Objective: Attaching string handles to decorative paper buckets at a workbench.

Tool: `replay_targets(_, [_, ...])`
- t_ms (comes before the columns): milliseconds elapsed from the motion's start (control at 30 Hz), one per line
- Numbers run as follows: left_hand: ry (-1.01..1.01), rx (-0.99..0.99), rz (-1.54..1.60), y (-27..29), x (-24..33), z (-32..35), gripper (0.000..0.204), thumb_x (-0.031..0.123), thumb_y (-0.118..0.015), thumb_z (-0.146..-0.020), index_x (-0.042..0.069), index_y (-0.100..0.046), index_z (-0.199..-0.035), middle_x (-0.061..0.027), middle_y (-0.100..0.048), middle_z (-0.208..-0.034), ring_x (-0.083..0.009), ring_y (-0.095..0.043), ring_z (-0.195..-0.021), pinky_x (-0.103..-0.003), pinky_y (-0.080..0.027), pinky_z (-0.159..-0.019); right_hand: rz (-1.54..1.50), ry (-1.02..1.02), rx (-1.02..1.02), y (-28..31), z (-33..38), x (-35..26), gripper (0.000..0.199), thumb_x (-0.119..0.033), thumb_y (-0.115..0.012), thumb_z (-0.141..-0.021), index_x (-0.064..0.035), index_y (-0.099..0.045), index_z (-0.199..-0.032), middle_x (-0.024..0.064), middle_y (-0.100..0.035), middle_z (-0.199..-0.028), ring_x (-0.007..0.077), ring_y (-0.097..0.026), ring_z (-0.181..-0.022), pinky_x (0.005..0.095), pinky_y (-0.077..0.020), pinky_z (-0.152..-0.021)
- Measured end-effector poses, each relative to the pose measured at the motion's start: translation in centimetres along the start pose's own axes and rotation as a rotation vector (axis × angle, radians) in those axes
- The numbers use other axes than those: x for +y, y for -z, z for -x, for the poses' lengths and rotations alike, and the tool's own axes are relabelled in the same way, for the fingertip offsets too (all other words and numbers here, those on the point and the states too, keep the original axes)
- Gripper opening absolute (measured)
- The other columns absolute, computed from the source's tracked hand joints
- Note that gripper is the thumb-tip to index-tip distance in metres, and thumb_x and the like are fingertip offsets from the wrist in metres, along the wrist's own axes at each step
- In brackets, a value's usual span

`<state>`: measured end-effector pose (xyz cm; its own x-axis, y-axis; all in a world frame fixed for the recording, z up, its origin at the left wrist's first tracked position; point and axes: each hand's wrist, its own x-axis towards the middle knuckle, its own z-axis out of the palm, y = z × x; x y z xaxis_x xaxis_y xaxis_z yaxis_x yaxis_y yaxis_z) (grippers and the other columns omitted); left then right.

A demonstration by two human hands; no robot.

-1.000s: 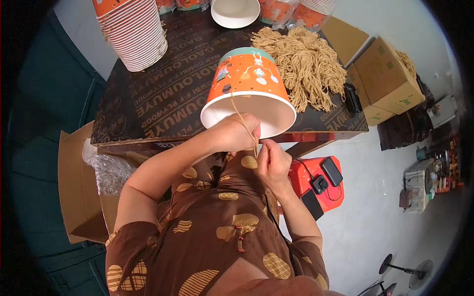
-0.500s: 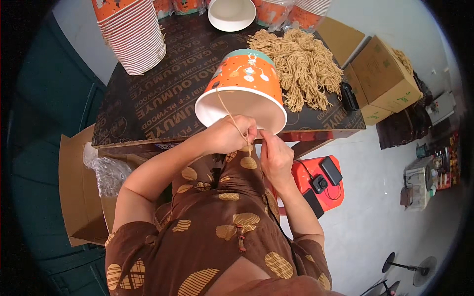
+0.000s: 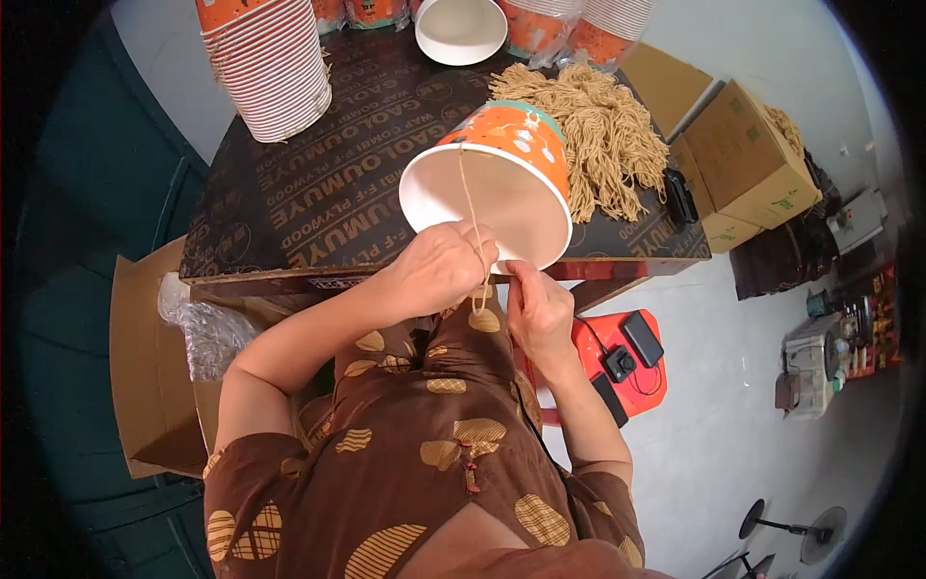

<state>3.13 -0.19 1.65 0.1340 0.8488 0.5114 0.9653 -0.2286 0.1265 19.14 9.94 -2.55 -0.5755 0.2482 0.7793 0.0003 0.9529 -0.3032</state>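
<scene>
– Fingers of the left hand (image 3: pixel 439 265): what is their state?
– Curled together at the lower rim of the round orange paper tub (image 3: pixel 516 183), near the centre of the frame. What lies between the fingertips is hidden.
– Right hand (image 3: pixel 542 311)?
– Thumb and forefinger together, just beside the left hand at the same rim. What they pinch cannot be told.
– State the tub's orientation.
– Tilted, at the table's front edge; white mouth toward the bottom of the frame, green base band away. One thin tan cord (image 3: pixel 469 193) runs from the upper rim, across the mouth and over the left hand; a loop hangs below.
– Other containers?
– Upper left: nested stack of orange tubs (image 3: pixel 275 82), white rims showing. Top centre: white round tub (image 3: pixel 463 34), mouth visible. Beside it: orange tubs in clear plastic wrapping (image 3: pixel 540 27). Right: brown cardboard box (image 3: pixel 738 159), tan strands at its opening. Lower left: open cardboard box (image 3: pixel 149 386) with crumpled clear plastic film (image 3: pixel 212 338).
– Surface and room?
– Dark printed plywood table (image 3: pixel 328 198), bearing a heap of tan cords (image 3: pixel 622 150) right of the tub. Lower right: red plastic stool (image 3: pixel 651 391) carrying black devices (image 3: pixel 641 338), on a pale floor (image 3: pixel 714 405).
</scene>
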Motion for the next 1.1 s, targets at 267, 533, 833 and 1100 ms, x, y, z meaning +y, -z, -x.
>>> replay_targets(267, [-0.202,0.362,-0.113,-3.4,-0.7,1.3,0.011,0.008,-0.063,-0.072,0.007,-0.052,-0.073,-0.0061,-0.051,-0.069,-0.0224,-0.053,-0.066,-0.035,-0.043,-0.063,-0.038,-0.047,-0.01,0.0,0.9,-0.4,0.029,0.01,-0.065,-0.075,0.0016,-0.062,-0.103,0.0139,-0.064,-0.073,0.0285,-0.063,-0.06,0.0389,-0.0505,-0.056])
replay_targets(533, [-0.198,0.483,-0.082,-4.2,-0.5,1.3,0.017,0.006,-0.071,-0.068,0.005,-0.056,-0.076,-0.0051,-0.052,-0.07,-0.0225,-0.053,-0.066,-0.035,-0.044,-0.062,-0.072,-0.247,-0.08,-0.5,2.0,-0.4,0.027,0.008,-0.058,-0.088,0.0034,-0.058,-0.114,0.019,-0.067,-0.086,0.0246,-0.068,-0.063,0.0329,-0.0525,-0.056])
replay_targets(833, [-0.222,0.52,-0.079,-4.7,-0.6,1.6,0.019,0.006,-0.072,-0.065,0.001,-0.062,-0.08,-0.0053,-0.052,-0.069,-0.0214,-0.052,-0.062,-0.034,-0.043,-0.058,-0.353,-0.543,-0.247,0.5,0.3,-1.8,0.032,0.007,-0.049,-0.095,-0.0044,-0.055,-0.124,0.0149,-0.066,-0.083,0.0206,-0.068,-0.061,0.0316,-0.0524,-0.056])
replay_targets(1100, [-0.206,0.546,-0.092,-5.1,-0.7,1.8,0.016,0.007,-0.071,-0.066,0.001,-0.062,-0.079,-0.0048,-0.051,-0.067,-0.0213,-0.05,-0.061,-0.034,-0.042,-0.058,-0.254,-0.496,-0.319,0.5,-0.5,-1.5,0.02,0.004,-0.05,-0.095,-0.0026,-0.055,-0.114,0.015,-0.065,-0.076,0.0257,-0.069,-0.063,0.0346,-0.0518,-0.056])
